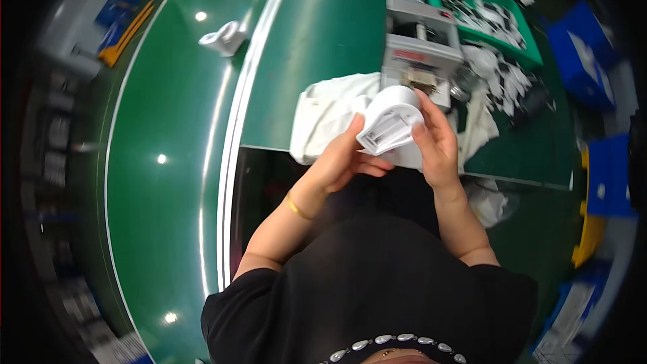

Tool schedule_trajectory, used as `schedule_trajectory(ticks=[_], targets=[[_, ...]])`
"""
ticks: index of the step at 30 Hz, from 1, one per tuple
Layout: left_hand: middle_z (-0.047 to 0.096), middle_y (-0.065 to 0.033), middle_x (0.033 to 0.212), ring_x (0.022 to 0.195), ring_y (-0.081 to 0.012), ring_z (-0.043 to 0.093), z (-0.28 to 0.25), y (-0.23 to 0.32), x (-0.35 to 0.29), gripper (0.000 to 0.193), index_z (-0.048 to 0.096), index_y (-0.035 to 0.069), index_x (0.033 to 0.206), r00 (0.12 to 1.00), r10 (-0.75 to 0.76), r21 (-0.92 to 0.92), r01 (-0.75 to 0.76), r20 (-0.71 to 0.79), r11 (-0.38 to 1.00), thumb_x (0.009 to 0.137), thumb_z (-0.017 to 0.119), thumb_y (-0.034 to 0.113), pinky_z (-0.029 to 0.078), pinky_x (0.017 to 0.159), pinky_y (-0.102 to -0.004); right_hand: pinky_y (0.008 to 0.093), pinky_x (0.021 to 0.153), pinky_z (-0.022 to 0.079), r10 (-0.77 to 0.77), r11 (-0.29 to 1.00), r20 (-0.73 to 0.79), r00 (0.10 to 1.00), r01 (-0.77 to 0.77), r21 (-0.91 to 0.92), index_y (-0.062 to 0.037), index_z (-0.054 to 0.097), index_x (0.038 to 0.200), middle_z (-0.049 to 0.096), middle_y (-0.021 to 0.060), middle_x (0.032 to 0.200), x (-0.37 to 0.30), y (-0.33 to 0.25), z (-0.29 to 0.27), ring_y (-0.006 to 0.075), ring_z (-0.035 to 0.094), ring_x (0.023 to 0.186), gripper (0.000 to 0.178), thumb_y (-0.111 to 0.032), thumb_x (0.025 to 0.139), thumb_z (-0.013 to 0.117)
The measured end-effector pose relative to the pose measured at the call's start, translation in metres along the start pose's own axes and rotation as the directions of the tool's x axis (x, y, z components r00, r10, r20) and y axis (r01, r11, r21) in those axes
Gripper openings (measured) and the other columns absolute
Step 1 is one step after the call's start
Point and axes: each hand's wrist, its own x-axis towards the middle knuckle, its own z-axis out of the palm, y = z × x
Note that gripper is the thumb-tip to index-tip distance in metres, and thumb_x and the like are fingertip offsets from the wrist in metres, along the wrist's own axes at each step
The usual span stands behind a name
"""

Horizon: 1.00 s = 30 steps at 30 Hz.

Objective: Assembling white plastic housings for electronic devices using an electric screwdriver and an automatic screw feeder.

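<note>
Between my two hands is a white plastic housing (397, 101), rounded at one end, with an open hollow showing inner ribs and small metal-looking pieces. My left hand (340, 162) grips its left side, thumb up along the edge and fingers beneath. On the other side, my right hand (438, 145) holds it with the thumb at the lower right edge and fingers behind the top. Just beyond stands a grey bench machine (421, 54) with a brass-coloured fixture. A white cloth (327, 111) lies on the bench, left of the housing.
A green crate (529, 50) of small white and black parts sits at the far right. Loose white pieces (505, 77) and a glass jar (464, 84) lie near the machine. Another white part (226, 39) rests on the green conveyor belt (168, 182) at left. Blue bins (610, 175) line the right.
</note>
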Motion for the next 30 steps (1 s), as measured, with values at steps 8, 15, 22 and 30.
schedule_trajectory(ticks=[8,15,22,30], targets=[[0.051,-0.0159,0.136,0.124,-0.0248,0.052,0.008,-0.006,-0.007,0.083,0.047,-0.002,0.134,0.765,0.591,0.810,-0.504,0.257,0.301,0.065,0.092,0.016,0.044,0.102,-0.0396,0.0231,0.085,0.048,0.204,0.979,-0.138,0.969,-0.201,0.032,0.0047,0.054,0.133,0.067,0.0083,0.114,-0.021,-0.013,-0.049,0.0095,0.062,0.097,0.042,-0.022,0.101,0.056],[0.047,-0.0154,0.144,0.134,-0.0333,0.045,0.051,-0.006,0.009,0.114,0.027,0.004,0.151,0.710,0.532,0.639,-0.682,0.461,0.355,0.058,0.092,0.010,0.035,0.112,-0.0417,0.0217,0.080,0.050,0.360,0.933,-0.086,0.929,-0.360,0.014,0.0039,0.058,0.129,0.068,0.0053,0.109,-0.031,-0.018,-0.045,0.0075,0.062,0.093,0.038,-0.020,0.099,0.055],[0.048,-0.0178,0.141,0.131,-0.0333,0.046,0.046,-0.038,0.017,0.115,0.026,0.001,0.151,0.758,0.528,0.690,-0.614,0.382,0.383,0.058,0.094,0.015,0.038,0.109,-0.0411,0.0220,0.073,0.050,0.207,0.899,-0.173,0.963,-0.257,-0.354,0.0012,0.067,0.117,0.071,0.0048,0.095,-0.031,-0.023,-0.090,0.0083,0.064,0.084,0.032,-0.017,0.091,0.072],[0.043,-0.0208,0.143,0.132,-0.0319,0.047,0.027,-0.065,0.027,0.117,0.026,-0.003,0.149,0.707,0.595,0.849,-0.523,0.381,0.078,0.057,0.095,0.018,0.038,0.109,-0.0391,0.0380,0.081,0.051,-0.461,0.186,-0.297,0.836,-0.237,-0.954,-0.0060,0.072,0.095,0.071,0.0131,0.095,0.043,-0.012,-0.205,0.0307,0.065,0.092,0.022,-0.022,0.081,0.076]])
